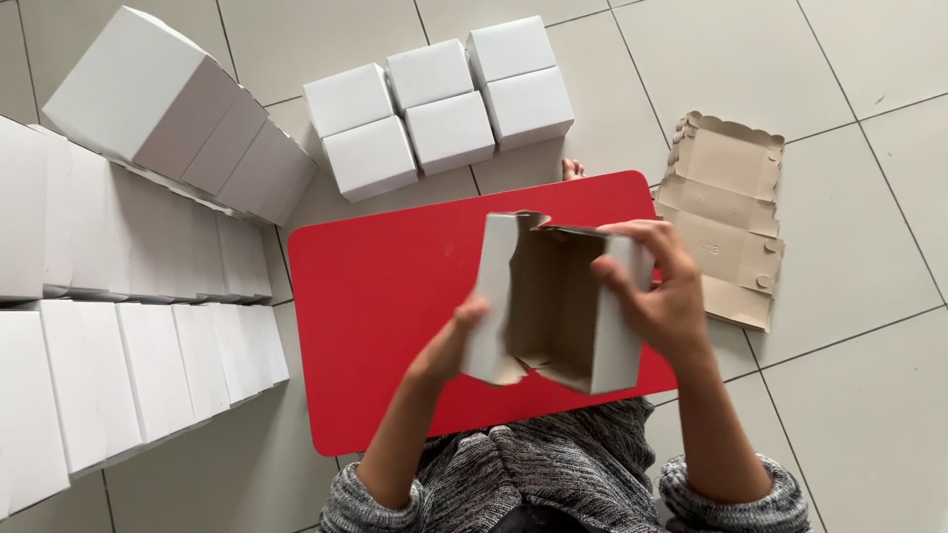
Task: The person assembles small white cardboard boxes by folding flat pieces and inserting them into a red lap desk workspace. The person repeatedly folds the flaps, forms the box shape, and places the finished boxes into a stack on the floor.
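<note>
I hold a half-folded white cardboard box with a brown inside over a red board. The box's open side faces me and its flaps stick out at top and bottom. My left hand grips the box's left wall near the lower corner. My right hand clasps the right wall, fingers curled over its upper edge. Both hands are shut on the box.
Several finished white boxes stand in two rows on the tiled floor beyond the board. Long rows of white boxes fill the left side. A flat unfolded box blank, brown side up, lies right of the board.
</note>
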